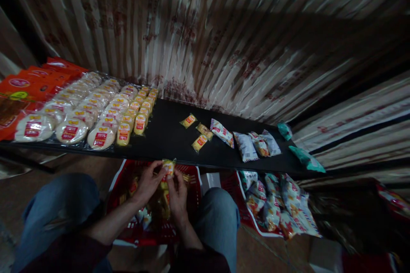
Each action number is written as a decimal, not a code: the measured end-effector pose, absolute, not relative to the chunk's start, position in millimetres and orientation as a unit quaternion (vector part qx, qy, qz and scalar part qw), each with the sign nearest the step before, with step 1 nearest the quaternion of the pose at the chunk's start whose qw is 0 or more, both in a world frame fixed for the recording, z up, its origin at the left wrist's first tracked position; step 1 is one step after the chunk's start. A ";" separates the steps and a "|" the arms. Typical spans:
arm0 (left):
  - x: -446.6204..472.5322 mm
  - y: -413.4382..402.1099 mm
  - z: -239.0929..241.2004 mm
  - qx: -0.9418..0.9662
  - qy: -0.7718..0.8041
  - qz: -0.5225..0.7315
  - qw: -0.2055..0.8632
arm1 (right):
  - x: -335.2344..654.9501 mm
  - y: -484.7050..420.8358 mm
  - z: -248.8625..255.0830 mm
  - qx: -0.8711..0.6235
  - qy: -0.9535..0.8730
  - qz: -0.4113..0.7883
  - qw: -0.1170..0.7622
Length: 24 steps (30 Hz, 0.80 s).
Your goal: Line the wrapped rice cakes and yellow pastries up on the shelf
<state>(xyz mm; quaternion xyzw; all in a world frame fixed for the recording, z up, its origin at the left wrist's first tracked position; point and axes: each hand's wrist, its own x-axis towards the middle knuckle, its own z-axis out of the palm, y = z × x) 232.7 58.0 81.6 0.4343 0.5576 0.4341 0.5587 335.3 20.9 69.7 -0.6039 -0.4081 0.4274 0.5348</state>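
Between my two hands is a small yellow snack packet [168, 167] with a red label, held above a red basket [196, 185]. My left hand [150, 183] grips its left side, and my right hand [178, 194] grips its right side, both with closed fingers. More yellow packets [165, 198] lie in the basket below, partly hidden by my arms. On the black shelf [169, 136] in front, rows of similar yellow packets [140, 123] stand beside round white cakes [101, 136] in clear wrap. Three loose yellow packets [200, 143] lie further right.
Orange bags [41, 81] stand at the shelf's left end. White snack bags [246, 146] and green packets [306, 158] lie toward its right end. A second red basket [238, 198] on the right holds several snack bags [272, 204]. A printed, pleated sheet [192, 30] hangs behind the shelf.
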 end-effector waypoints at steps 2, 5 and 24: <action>230.5 57.0 82.6 0.430 0.566 0.434 0.554 | 333.6 20.0 67.8 -0.599 -0.400 0.440 0.536; 228.9 55.6 85.2 0.426 0.571 0.429 0.555 | 333.7 17.7 67.0 -0.588 -0.398 0.450 0.542; 227.6 60.2 97.8 0.402 0.525 0.463 0.591 | 337.5 15.5 83.5 -0.594 -0.433 0.413 0.538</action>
